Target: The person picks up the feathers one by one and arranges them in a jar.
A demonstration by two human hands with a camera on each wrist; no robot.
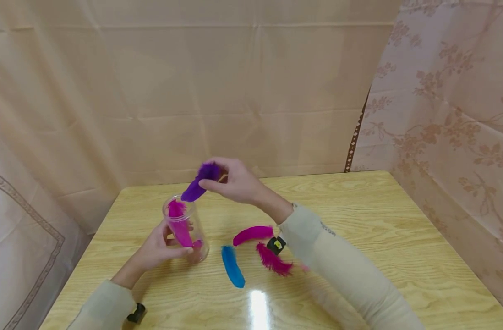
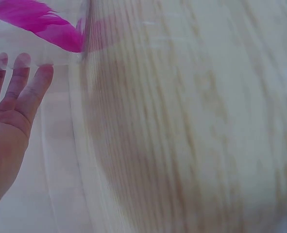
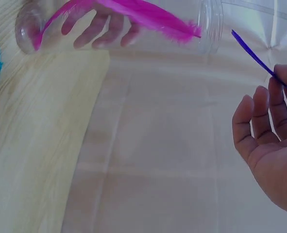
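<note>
My left hand grips a clear jar around its side, thumb in front and fingers behind. Bright pink feathers stand inside the jar, one reaching up to its open mouth. My right hand pinches a purple feather between thumb and fingers, its lower end at the jar's rim. In the right wrist view that purple feather shows edge-on, pointing toward the jar's mouth, with the other fingers loosely bent. The left wrist view shows the left fingers against the see-through wall.
On the wooden table, right of the jar, lie a blue feather, a magenta feather and a fluffy dark pink feather. A small black device shows by the left sleeve. Beige cloth hangs behind the table.
</note>
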